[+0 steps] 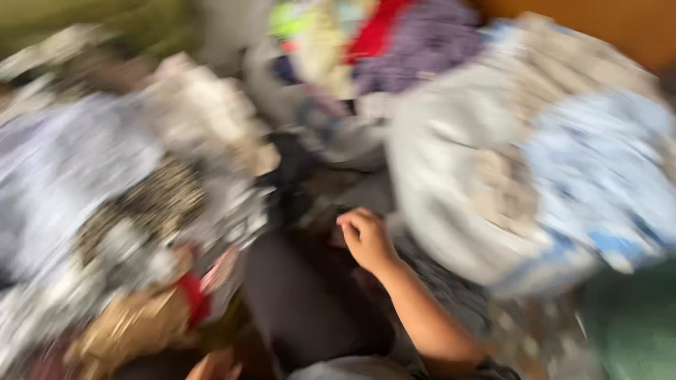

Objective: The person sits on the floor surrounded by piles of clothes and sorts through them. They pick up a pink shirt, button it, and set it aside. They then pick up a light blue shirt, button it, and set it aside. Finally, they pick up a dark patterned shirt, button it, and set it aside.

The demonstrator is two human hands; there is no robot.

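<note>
Heavy motion blur throughout, detail limited. Nearest, at bottom edge: sliver of left hand (215, 366), only a fleshy patch visible, mostly cropped; cannot tell whether spread or curled, or whether anything sits in it. Just beside it, a dark garment (310, 309) spread across the lower middle, smooth and near black. Right hand (366, 239) entering on a bare forearm from bottom right, fingers curled inward, loosely closed, knuckles up, resting at the far edge of that dark garment; looks like pinching dark fabric, but blur hides actual grip. Left of the hands: tan crumpled cloth (130, 327) with a red scrap (193, 299) touching it. Above that, black-and-white patterned cloth (151, 207), then pale lilac fabric (63, 176) filling the left side. Right of the hand: large grey-white bundle (451, 176), bulging, with light blue printed fabric (605, 169) wrapped over its right part. Lower right corner: green surface (634, 324). Farther back, centre top: mixed heap with purple cloth (422, 46) and red cloth (377, 28) side by side. Top right corner: orange-brown surface (634, 24).
</note>
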